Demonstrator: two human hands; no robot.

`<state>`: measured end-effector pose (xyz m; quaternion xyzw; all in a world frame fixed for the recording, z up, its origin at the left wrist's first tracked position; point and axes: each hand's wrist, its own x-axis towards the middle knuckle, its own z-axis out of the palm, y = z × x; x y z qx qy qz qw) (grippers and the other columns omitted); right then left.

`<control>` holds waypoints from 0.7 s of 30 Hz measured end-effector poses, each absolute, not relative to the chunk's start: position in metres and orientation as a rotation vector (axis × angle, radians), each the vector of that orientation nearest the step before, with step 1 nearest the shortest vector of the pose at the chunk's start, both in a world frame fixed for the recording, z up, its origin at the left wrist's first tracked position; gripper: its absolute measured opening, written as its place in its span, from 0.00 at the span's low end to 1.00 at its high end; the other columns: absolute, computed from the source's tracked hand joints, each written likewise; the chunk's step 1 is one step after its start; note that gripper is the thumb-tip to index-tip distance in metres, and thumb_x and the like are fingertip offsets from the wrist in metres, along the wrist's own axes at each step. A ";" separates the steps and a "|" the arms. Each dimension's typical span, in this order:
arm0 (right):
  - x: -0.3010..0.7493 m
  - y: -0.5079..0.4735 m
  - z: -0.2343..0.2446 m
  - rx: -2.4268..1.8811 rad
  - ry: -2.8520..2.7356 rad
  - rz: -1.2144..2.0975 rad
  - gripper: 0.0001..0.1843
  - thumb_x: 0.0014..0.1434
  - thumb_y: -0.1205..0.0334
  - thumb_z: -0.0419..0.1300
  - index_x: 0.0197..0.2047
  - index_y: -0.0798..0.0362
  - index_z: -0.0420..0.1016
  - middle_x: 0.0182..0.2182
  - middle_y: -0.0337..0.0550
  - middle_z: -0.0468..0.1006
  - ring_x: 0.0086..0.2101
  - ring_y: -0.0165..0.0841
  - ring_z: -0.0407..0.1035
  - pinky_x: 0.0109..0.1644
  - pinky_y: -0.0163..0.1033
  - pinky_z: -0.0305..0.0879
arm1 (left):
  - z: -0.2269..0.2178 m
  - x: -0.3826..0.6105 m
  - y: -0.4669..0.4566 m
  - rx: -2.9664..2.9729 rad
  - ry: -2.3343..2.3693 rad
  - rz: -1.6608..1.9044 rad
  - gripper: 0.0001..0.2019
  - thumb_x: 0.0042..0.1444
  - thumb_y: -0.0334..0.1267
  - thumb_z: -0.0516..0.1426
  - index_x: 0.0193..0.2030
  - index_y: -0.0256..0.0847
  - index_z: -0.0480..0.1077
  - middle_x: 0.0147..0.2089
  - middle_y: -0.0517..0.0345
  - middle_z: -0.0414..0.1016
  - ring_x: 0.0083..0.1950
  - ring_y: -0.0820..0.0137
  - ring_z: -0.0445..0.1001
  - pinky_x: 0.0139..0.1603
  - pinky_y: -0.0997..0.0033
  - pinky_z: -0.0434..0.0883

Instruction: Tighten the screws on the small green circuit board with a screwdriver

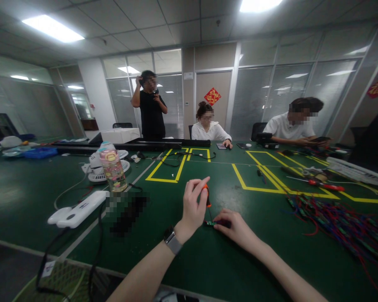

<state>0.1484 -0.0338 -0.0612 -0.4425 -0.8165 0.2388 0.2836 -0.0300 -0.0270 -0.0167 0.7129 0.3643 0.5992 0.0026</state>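
My left hand (192, 202), with a watch on its wrist, has its fingers closed around the handle of a black and orange screwdriver (208, 198). The screwdriver stands nearly upright, and its thin shaft points down at a small green circuit board (209, 223). Against the tabletop, my right hand (233, 225) pinches the board's right end between thumb and fingers. Whether the screwdriver's tip sits in a screw is too small to tell. To the right lies a heap of similar green boards with red and blue wires (337, 228).
On the green table (164, 251), a water bottle (112, 170), a white power strip (83, 209) and a white fan (96, 163) stand left. Tools, including a red screwdriver (326, 185), lie right. Yellow tape (162, 180) marks rectangles. Three people (153, 113) are across the table.
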 end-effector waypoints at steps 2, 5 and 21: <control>0.149 -0.034 -0.061 -1.177 -2.187 0.641 0.07 0.57 0.64 0.61 0.37 0.53 0.81 0.35 0.44 0.77 0.35 0.35 0.71 0.39 0.36 0.67 | -0.016 -0.030 -0.027 2.246 1.097 1.867 0.17 0.68 0.33 0.46 0.60 0.43 0.66 0.45 0.52 0.71 0.47 0.67 0.70 0.48 0.66 0.70; 0.149 -0.033 -0.062 -1.176 -2.179 0.641 0.07 0.57 0.64 0.62 0.37 0.53 0.82 0.35 0.44 0.77 0.34 0.35 0.71 0.39 0.36 0.66 | -0.017 -0.030 -0.026 2.249 1.121 1.925 0.14 0.66 0.36 0.52 0.56 0.43 0.70 0.38 0.55 0.71 0.41 0.68 0.70 0.44 0.67 0.70; 0.148 -0.035 -0.062 -1.187 -2.172 0.627 0.06 0.56 0.66 0.62 0.37 0.53 0.81 0.34 0.43 0.76 0.34 0.35 0.71 0.39 0.37 0.66 | -0.020 -0.028 -0.027 2.257 1.135 1.919 0.12 0.65 0.39 0.53 0.53 0.43 0.72 0.39 0.55 0.68 0.41 0.67 0.69 0.43 0.66 0.69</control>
